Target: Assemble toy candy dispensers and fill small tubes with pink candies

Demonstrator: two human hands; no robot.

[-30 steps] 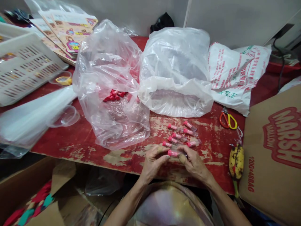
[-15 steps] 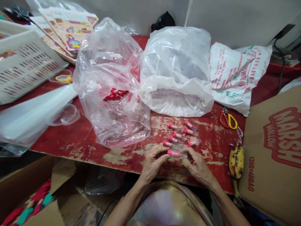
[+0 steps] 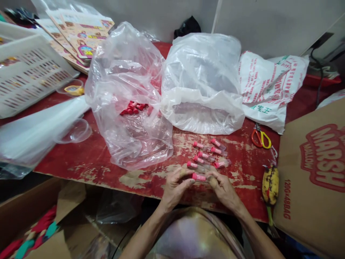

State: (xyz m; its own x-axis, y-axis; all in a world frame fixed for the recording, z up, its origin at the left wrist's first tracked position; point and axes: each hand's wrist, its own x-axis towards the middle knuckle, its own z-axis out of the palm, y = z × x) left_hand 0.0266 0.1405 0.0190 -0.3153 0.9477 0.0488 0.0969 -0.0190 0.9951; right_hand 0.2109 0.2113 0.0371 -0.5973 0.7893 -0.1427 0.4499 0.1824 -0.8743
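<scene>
My left hand (image 3: 176, 189) and my right hand (image 3: 223, 189) hover low over the front edge of the table, fingertips close together. Between them is a small clear plastic tube with a pink cap (image 3: 198, 177), held at both ends. Just beyond my fingers lie several similar pink-capped tubes (image 3: 206, 155), scattered side by side. A clear plastic bag (image 3: 129, 144) to the left of them holds red caps (image 3: 132, 108), seen through the film. A second clear bag (image 3: 201, 82) stands behind the tubes.
The worn red tabletop (image 3: 242, 172) carries orange-yellow scissors (image 3: 261, 139), a spotted banana (image 3: 270, 185), a white printed sack (image 3: 269, 86) and a white slatted crate (image 3: 32, 68) with printed cards (image 3: 81, 39) behind it. A cardboard box (image 3: 314, 169) rises at the right.
The pink-capped tube between my hands now lies a little more level, and my fingers have shifted along it. The view has moved slightly.
</scene>
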